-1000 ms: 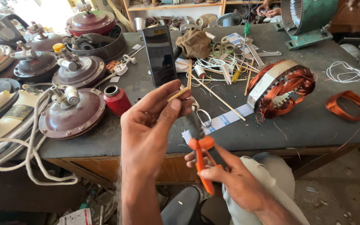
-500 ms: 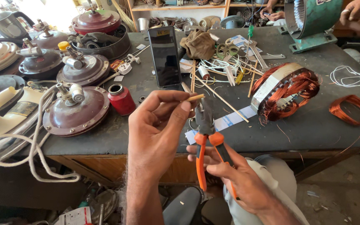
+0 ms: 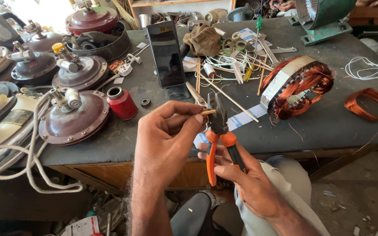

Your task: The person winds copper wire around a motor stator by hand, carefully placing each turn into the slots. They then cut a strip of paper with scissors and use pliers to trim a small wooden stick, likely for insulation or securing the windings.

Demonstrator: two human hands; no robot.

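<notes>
- Over the near edge of the dark workbench (image 3: 329,126), the left hand (image 3: 165,140) pinches a short thin wooden stick (image 3: 208,112) between thumb and fingertips, the stick lying level and pointing right.
- Just beside it, the right hand (image 3: 246,179) wraps closed around the orange handles of a pair of pliers (image 3: 217,131), held upright with the dark head on top.
- The stick's free end sits at the pliers' head, touching or nearly so; whether the jaws grip it cannot be told.
- Behind the hands, a black phone (image 3: 166,53) stands propped on the bench, with a red spool (image 3: 122,103) to its left.
- To the right lies a motor stator with copper windings (image 3: 296,85), and a loose copper coil (image 3: 368,102) farther right.
- Maroon fan motor housings (image 3: 73,116) crowd the left side, with a white cord (image 3: 27,153) looping off the edge.
- More thin sticks (image 3: 228,94) lie scattered mid-bench.
</notes>
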